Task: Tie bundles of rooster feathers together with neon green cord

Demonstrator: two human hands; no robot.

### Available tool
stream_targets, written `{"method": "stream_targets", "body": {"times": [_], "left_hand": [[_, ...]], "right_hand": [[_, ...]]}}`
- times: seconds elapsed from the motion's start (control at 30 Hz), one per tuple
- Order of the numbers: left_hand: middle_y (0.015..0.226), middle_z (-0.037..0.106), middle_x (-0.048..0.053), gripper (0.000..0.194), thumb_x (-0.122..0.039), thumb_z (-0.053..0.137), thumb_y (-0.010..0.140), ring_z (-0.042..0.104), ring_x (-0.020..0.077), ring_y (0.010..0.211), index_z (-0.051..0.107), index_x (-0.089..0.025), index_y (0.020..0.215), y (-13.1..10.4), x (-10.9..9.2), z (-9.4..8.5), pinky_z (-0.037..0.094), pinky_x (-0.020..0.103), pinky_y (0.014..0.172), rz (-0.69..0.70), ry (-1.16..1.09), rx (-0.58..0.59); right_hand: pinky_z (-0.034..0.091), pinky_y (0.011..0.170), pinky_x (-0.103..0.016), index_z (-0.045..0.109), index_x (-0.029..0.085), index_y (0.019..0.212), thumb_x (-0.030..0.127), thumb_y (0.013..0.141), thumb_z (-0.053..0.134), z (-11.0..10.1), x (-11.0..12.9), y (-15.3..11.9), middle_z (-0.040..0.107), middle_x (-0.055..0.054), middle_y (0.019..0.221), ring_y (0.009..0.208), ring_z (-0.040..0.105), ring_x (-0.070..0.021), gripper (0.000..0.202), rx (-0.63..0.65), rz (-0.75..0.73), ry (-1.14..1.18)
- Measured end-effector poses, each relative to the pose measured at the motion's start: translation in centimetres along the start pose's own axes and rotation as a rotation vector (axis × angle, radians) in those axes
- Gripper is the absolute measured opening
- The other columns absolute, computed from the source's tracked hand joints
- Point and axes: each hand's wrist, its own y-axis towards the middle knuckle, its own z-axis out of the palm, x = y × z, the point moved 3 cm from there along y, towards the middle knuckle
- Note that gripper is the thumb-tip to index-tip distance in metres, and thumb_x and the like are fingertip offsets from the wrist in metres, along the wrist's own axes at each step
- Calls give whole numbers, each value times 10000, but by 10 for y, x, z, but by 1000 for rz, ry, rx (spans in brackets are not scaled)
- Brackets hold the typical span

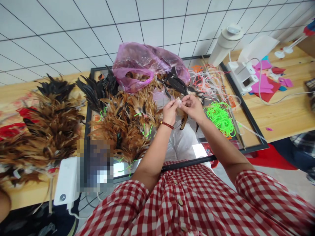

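My left hand (169, 112), with a beaded bracelet (167, 125) at its wrist, pinches at the middle of the framed glass board. Its fingertips meet those of my right hand (194, 108), closed in a pinch too. Between them is a small whitish end of a bunch of feathers (182, 118); dark and brown feathers hang below the fingers. Just left of my hands lies a pile of brown feathers (123, 131), some tied with green strings. Behind them, a pink plastic bag (150, 59) lies with feathers in it. Loose green strings (220, 118) are heaped to the right of my right hand.
White and red strings (206, 80) lie behind the green heap. A white bottle (225, 44) and a power strip (242, 77) stand at the back right. More feathers (46, 131) cover the left table. A white power bank (65, 180) sits at the front left edge.
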Motion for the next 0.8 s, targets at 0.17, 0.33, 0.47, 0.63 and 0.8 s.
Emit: {"method": "stream_targets", "body": {"times": [0.17, 0.33, 0.47, 0.63, 0.8], "left_hand": [[695, 714, -32, 171, -250, 880, 737, 609, 66, 650, 735, -158, 730, 3, 4, -2, 472, 214, 716, 74, 66, 15], [553, 631, -47, 262, -359, 840, 802, 547, 66, 519, 698, -163, 701, -3, 5, 5, 452, 217, 606, 110, 228, 145], [514, 593, -53, 323, -416, 831, 811, 522, 64, 465, 671, -163, 690, -9, 2, 7, 436, 216, 546, 72, 296, 222], [542, 605, -25, 377, -411, 830, 817, 543, 66, 493, 627, -151, 636, -14, -1, 7, 442, 216, 553, 46, 351, 363], [600, 611, -39, 273, -400, 783, 867, 536, 67, 509, 661, -167, 796, -15, 2, 8, 439, 210, 554, 15, 327, 361]], "right_hand": [[469, 586, -273, 622, 233, 966, 540, 665, 919, -12, 6, 2, 651, 43, 695, 582, 564, -113, 522, 18, -20, -65], [558, 669, -346, 723, 257, 1090, 602, 792, 821, -20, 18, 3, 645, 25, 723, 633, 657, -160, 467, 136, -119, -30], [552, 649, -339, 768, 274, 1101, 626, 775, 830, -22, 21, 3, 632, 20, 763, 621, 639, -144, 485, 175, -163, -33], [553, 774, -353, 791, 245, 808, 623, 723, 868, -32, 24, 5, 680, -28, 780, 756, 649, -170, 395, 118, -253, -101], [526, 698, -311, 723, 214, 715, 639, 729, 846, -35, 17, 5, 646, -6, 695, 663, 592, -143, 443, 45, -137, -104]]}}
